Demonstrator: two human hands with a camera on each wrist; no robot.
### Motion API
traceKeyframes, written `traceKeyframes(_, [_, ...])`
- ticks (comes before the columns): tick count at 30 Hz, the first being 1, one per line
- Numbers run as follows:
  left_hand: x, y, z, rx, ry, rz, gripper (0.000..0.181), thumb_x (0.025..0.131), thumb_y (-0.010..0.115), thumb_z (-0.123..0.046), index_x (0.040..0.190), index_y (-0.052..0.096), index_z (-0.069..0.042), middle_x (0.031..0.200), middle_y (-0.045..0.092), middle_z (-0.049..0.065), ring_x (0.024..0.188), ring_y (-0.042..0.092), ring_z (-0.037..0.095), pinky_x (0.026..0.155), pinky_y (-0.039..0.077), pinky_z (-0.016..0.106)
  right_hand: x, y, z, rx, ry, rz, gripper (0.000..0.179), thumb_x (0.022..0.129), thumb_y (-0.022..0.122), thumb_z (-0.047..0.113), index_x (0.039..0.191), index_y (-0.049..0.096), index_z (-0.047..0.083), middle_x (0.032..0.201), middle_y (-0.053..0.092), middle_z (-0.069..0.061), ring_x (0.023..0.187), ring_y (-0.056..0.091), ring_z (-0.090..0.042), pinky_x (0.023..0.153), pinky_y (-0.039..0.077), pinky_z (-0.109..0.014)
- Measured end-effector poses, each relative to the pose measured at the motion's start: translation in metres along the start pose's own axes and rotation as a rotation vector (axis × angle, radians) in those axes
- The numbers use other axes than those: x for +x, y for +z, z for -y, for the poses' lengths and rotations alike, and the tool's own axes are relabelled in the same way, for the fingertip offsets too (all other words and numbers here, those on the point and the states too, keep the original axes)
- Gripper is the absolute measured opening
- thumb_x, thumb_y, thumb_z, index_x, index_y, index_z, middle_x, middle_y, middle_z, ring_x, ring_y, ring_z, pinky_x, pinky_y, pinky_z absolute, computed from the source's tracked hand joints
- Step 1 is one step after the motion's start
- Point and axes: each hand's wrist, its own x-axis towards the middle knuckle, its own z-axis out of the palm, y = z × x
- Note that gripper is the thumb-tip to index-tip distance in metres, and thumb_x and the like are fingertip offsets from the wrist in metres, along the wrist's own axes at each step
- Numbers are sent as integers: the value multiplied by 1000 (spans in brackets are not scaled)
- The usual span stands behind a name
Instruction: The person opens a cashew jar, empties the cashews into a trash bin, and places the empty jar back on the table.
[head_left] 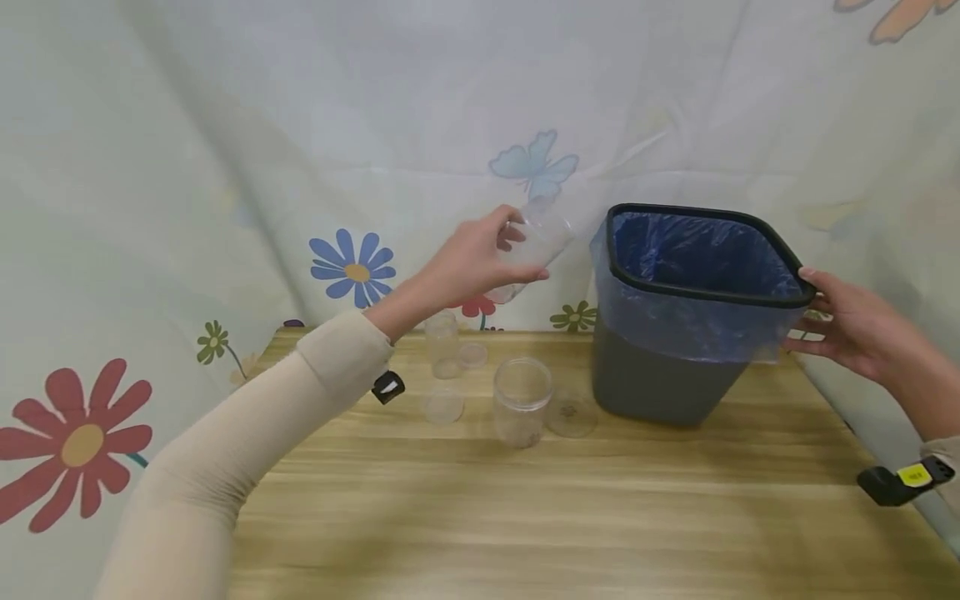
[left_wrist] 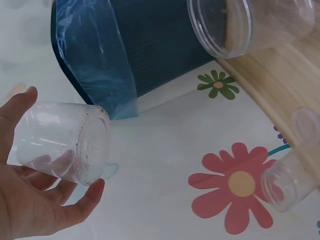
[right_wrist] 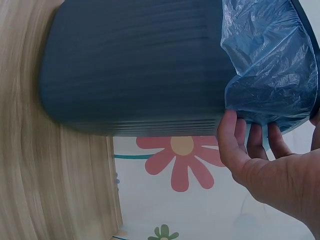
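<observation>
My left hand [head_left: 476, 254] holds a clear plastic jar [head_left: 547, 232] tilted in the air, left of the trash bin [head_left: 652, 383]. In the left wrist view, the fingers and thumb go round the jar's side [left_wrist: 55, 137], its base turned toward the right. The grey bin stands on the table, lined with a blue plastic bag [head_left: 675, 325] folded over its black rim. At the bin's right side my right hand [head_left: 862, 329] grips the rim, thumb on top and fingers below against the bag. The bin's bottom inside is hidden.
A larger clear jar [head_left: 521, 404] stands open on the wooden table [head_left: 525, 517], left of the bin. Round clear lids [head_left: 442, 407] lie near it. Behind is a smaller clear jar [head_left: 442, 346] beside a small lid [head_left: 472, 355]. A flower-printed curtain [head_left: 420, 125] hangs behind.
</observation>
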Motion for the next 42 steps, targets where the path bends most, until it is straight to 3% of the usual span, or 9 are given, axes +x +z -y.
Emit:
traceKeyframes(4, [-14, -3, 12, -40, -15, 4, 72, 83, 83, -43, 137, 48, -11, 137, 63, 10, 119, 64, 22, 93, 55, 38, 2, 1, -1, 3, -1, -7, 18, 107, 50, 38, 110, 64, 26, 103, 58, 11, 81, 68, -9, 72, 61, -37])
traceKeyframes(10, [-35, -5, 32, -74, -16, -27, 67, 83, 84, -42, 133, 51, -11, 128, 66, 11, 114, 65, 22, 96, 53, 39, 2, -1, -1, -42, 2, -31, 17, 105, 52, 42, 112, 62, 31, 103, 57, 13, 78, 65, -7, 71, 61, -37])
traceKeyframes(24, [-82, -7, 67, -63, -144, -61, 66, 82, 83, -46, 130, 51, -13, 116, 67, 5, 103, 64, 23, 81, 54, 42, 1, 1, 1, -73, -13, -52, 16, 105, 52, 42, 110, 62, 30, 102, 56, 14, 78, 65, -5, 70, 60, -36])
traceKeyframes(30, [-94, -8, 77, -66, -167, -82, 68, 82, 83, -45, 134, 49, -15, 121, 67, 6, 108, 64, 25, 81, 54, 45, 3, 3, 2, -76, 12, -50, 22, 105, 52, 41, 124, 53, 29, 121, 45, 5, 82, 64, -4, 74, 61, -36])
traceKeyframes(33, [-98, -6, 82, -79, -174, -73, 71, 82, 83, -47, 135, 48, -14, 126, 66, 11, 114, 63, 28, 85, 55, 47, 2, 3, 5, -183, 25, -49, 52, 105, 47, 46, 151, 32, 28, 135, 39, -3, 88, 62, -2, 78, 60, -34])
traceKeyframes(37, [-103, -2, 88, -100, -172, -55, 74, 82, 83, -49, 136, 48, -13, 129, 64, 15, 120, 61, 32, 86, 55, 47, -1, 0, 7, -400, -13, -70, 77, 105, 40, 53, 162, 6, 13, 131, 46, 2, 89, 61, 4, 80, 60, -32])
traceKeyframes(38, [-104, -2, 89, -104, -168, -55, 74, 82, 83, -48, 135, 48, -12, 129, 64, 15, 120, 61, 32, 86, 56, 47, -2, 0, 7, -441, -34, -78, 76, 105, 38, 53, 160, 9, 9, 123, 47, 6, 86, 61, 6, 79, 60, -31])
traceKeyframes(39, [-106, -2, 91, -102, -168, -60, 72, 81, 83, -48, 133, 49, -12, 128, 64, 15, 120, 61, 32, 85, 56, 47, -4, 1, 7, -474, -54, -89, 76, 106, 36, 53, 160, 9, 7, 126, 49, 2, 95, 66, -3, 79, 59, -29])
traceKeyframes(42, [-111, -1, 94, -103, -166, -76, 63, 82, 84, -44, 123, 50, -11, 125, 65, 13, 118, 62, 30, 84, 56, 47, -9, 10, 7, -591, -143, -186, 74, 106, 31, 53, 158, 15, 3, 136, 40, -7, 104, 59, -4, 79, 56, -20])
